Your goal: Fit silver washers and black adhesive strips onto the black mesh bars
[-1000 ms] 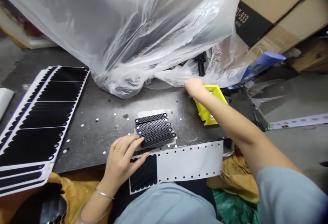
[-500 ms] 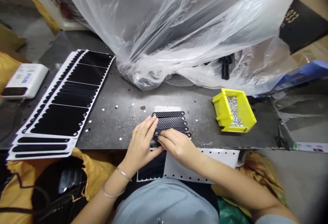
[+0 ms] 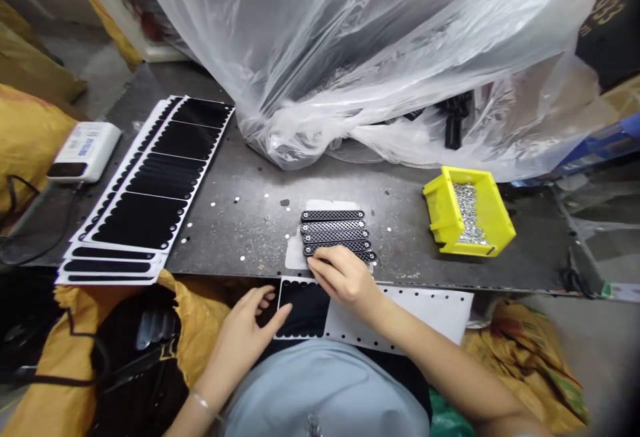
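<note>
Several black perforated strips [image 3: 334,232] lie side by side on a small light plate [image 3: 295,256] on the dark table [image 3: 240,230]. My right hand [image 3: 343,279] rests on the nearest strip, fingers bent and pressing down on its left end. My left hand [image 3: 245,332] is below the table edge, fingers spread, its fingertips touching the black sticker sheet [image 3: 305,308] that lies on a white backing strip [image 3: 400,317] on my lap.
A yellow bin [image 3: 445,214] of small metal screws stands at the right. Stacked sheets of black stickers [image 3: 150,190] lie at the left, beside a white device [image 3: 85,150]. A big clear plastic bag [image 3: 380,50] covers the back. Yellow bags surround my lap.
My right hand came back from the yellow bin to the strips. My left hand has since slid off the strips down to the black sticker sheet. The view shifted left.
</note>
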The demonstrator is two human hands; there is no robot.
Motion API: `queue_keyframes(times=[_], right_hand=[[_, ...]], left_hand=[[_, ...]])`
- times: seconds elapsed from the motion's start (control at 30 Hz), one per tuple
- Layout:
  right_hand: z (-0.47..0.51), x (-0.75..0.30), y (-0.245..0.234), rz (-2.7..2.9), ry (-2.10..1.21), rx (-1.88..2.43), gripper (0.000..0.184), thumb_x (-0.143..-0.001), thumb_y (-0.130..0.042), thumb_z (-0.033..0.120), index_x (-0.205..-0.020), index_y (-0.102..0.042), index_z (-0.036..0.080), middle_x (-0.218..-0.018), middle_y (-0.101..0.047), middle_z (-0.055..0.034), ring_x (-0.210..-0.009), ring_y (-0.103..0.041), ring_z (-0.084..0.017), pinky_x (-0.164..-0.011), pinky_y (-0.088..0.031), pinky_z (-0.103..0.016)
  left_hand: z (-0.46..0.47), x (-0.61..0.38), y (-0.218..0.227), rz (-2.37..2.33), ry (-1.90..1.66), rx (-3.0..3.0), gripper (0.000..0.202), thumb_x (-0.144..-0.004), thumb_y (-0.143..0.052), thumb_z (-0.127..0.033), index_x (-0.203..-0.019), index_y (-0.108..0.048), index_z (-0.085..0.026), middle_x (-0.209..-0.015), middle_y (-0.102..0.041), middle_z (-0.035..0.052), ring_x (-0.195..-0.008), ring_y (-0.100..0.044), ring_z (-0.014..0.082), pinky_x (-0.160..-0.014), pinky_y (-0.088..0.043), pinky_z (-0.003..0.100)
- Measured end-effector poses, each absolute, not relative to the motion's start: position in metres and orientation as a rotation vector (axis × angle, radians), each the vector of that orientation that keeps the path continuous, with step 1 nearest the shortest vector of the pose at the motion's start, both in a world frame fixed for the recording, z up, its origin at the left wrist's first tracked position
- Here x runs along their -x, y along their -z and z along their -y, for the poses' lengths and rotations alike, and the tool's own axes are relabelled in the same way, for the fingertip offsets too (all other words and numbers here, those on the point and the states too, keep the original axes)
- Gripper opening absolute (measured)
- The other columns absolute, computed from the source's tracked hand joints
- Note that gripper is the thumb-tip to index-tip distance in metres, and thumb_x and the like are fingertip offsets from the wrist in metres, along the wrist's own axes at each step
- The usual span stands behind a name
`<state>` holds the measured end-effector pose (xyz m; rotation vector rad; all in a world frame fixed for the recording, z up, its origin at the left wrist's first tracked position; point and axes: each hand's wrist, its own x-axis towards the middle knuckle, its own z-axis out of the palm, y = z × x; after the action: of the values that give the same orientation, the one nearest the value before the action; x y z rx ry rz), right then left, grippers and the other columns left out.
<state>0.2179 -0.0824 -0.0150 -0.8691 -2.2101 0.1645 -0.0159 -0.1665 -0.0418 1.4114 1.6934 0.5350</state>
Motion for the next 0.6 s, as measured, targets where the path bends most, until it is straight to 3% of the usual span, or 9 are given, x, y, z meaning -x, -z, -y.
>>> queue_keyframes(times=[0.07, 0.13, 0.27, 0.43, 0.6], right_hand=[[0.083, -0.219, 0.018, 2.254, -0.084, 0.809, 0.019, -0.098, -0.06, 0.009, -0.114, -0.069, 0.012, -0.1, -0.074, -0.0133, -0.089, -0.067, -0.021, -0.076, -0.06, -0.035], [0.085, -0.221, 0.022, 2.298, -0.029, 0.772, 0.024, -0.098, -0.059, 0.009, -0.12, -0.068, 0.011, -0.102, -0.074, -0.0137, -0.093, -0.067, -0.022, -0.078, -0.061, -0.037], [0.086, -0.221, 0.022, 2.34, -0.095, 0.84, 0.026, -0.099, -0.056, 0.007, -0.121, -0.068, 0.01, -0.104, -0.072, -0.0153, -0.095, -0.065, -0.024, -0.079, -0.062, -0.039], [0.085, -0.232, 0.004, 2.275, -0.364, 0.871, 0.028, -0.102, -0.053, 0.012, -0.125, -0.067, 0.017, -0.112, -0.069, -0.0147, -0.099, -0.065, -0.022, -0.081, -0.062, -0.037], [0.119, -0.256, 0.003, 2.079, -0.601, 1.022, 0.025, -0.1, -0.062, 0.017, -0.124, -0.068, 0.022, -0.103, -0.067, -0.0091, -0.094, -0.066, -0.02, -0.079, -0.061, -0.035]], left_hand=[[0.166, -0.002, 0.053, -1.562, -0.633, -1.178, 0.045, -0.081, -0.076, -0.049, -0.114, -0.071, -0.019, -0.107, -0.079, 0.0087, -0.095, -0.075, 0.0264, -0.086, -0.061, 0.039], [0.161, -0.022, 0.058, -1.425, -0.689, -1.018, 0.043, -0.079, -0.078, -0.046, -0.11, -0.073, -0.017, -0.107, -0.08, 0.0095, -0.099, -0.075, 0.0282, -0.091, -0.061, 0.041], [0.152, -0.045, 0.049, -1.356, -0.709, -0.972, 0.035, -0.075, -0.081, -0.042, -0.095, -0.077, -0.015, -0.096, -0.081, 0.0098, -0.095, -0.075, 0.0304, -0.09, -0.06, 0.042], [0.15, -0.035, 0.033, -1.291, -0.685, -0.927, 0.036, -0.077, -0.082, -0.043, -0.098, -0.078, -0.014, -0.099, -0.081, 0.009, -0.095, -0.073, 0.0283, -0.093, -0.057, 0.04], [0.15, -0.028, 0.034, -1.147, -0.708, -0.703, 0.037, -0.077, -0.085, -0.042, -0.1, -0.075, -0.015, -0.094, -0.078, 0.0049, -0.085, -0.07, 0.0203, -0.082, -0.056, 0.03]])
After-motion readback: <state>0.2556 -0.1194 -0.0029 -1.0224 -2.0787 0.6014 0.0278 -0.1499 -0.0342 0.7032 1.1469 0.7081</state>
